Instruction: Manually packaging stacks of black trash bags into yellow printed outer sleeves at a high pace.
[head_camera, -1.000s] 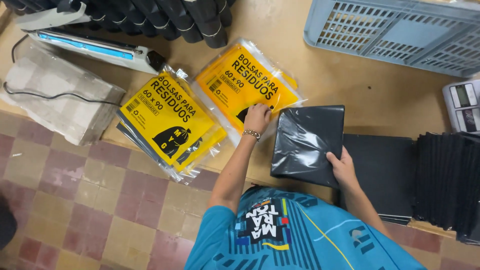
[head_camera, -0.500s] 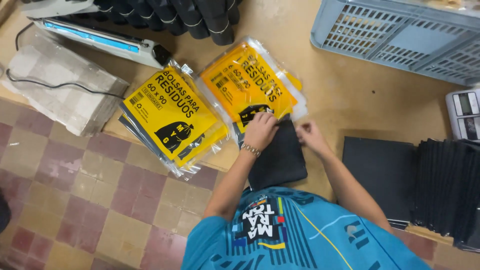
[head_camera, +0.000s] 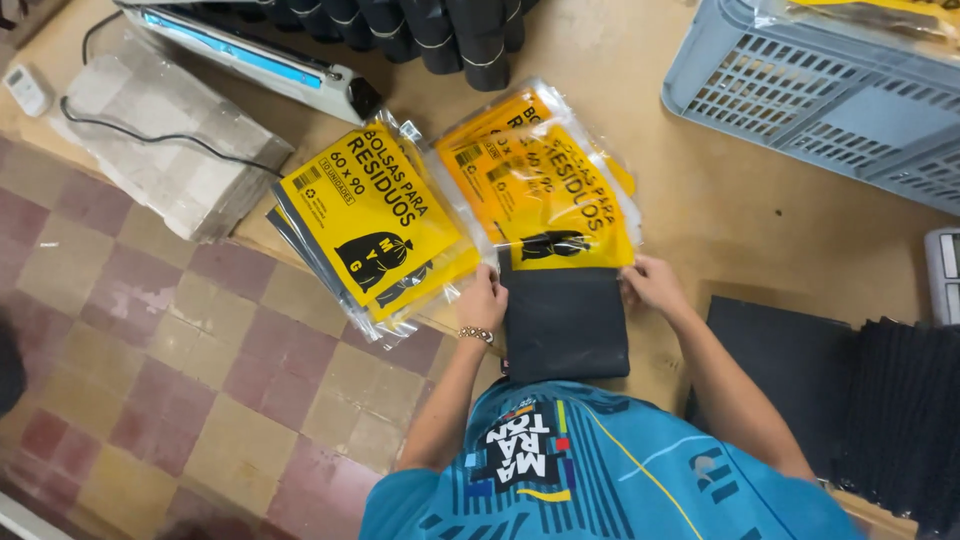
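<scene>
Near edge, bottom centre of frame: person in a blue printed shirt (head_camera: 590, 470), both forearms reaching up-frame over the tan wooden tabletop (head_camera: 740, 220).

Left hand (head_camera: 482, 300): fingers curled together, tips pressing the left edge of the folded black plastic bag stack (head_camera: 565, 325); beaded bracelet (head_camera: 476, 334) on the wrist. Whether the thumb is under the stack: cannot tell.

Right hand (head_camera: 652, 284): fingers close together, gripping the stack's upper right corner where it meets the clear sleeve with the orange-yellow printed label (head_camera: 545, 185).

Black stack: flat, roughly rectangular, centre of frame, long axis running bottom-to-top, top edge tucked into the sleeve mouth. Sleeve lies flat, leaning slightly up-left, on top of other similar packs.

Left of it: pile of finished yellow-labelled packs (head_camera: 375, 225), tilted, overhanging the table edge above the checkered tile floor (head_camera: 160, 380).

Right, lower: flat black sheets (head_camera: 790, 360) and a ribbed pile of folded black bags (head_camera: 900, 410).

Further up: blue-and-white bar heat sealer (head_camera: 260, 60) with black cord (head_camera: 150, 135), sheets of grey cardboard (head_camera: 160, 140), rolls of black bags (head_camera: 440, 30) at the top edge, grey-blue plastic crate (head_camera: 820, 90) upper right.
</scene>
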